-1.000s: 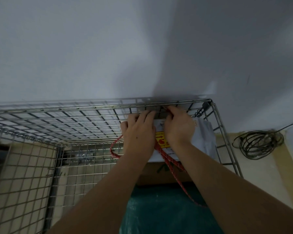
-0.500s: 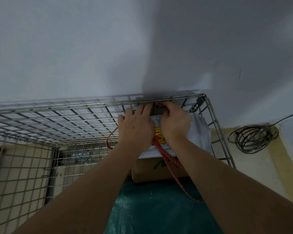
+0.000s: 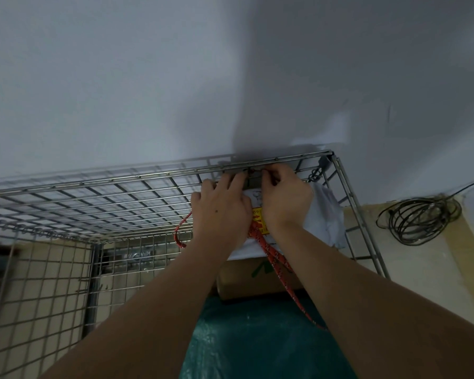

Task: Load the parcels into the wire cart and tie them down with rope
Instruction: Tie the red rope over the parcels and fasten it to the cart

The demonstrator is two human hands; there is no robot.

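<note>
Wire cart [image 3: 99, 192], centre frame, far rail against a grey wall [image 3: 148, 77]. Inside I count a white parcel [image 3: 326, 217] with a yellow label, stacked on a brown box [image 3: 246, 274]; below them a teal wrapped parcel [image 3: 257, 337]. Red rope [image 3: 274, 258] runs from lower right across the parcels up to the far rail. My left hand [image 3: 222, 212] and right hand [image 3: 285, 198] meet at that rail, fingertips curled, pinching the rope there. Coiled cable [image 3: 419, 220] on the floor, right edge.
</note>
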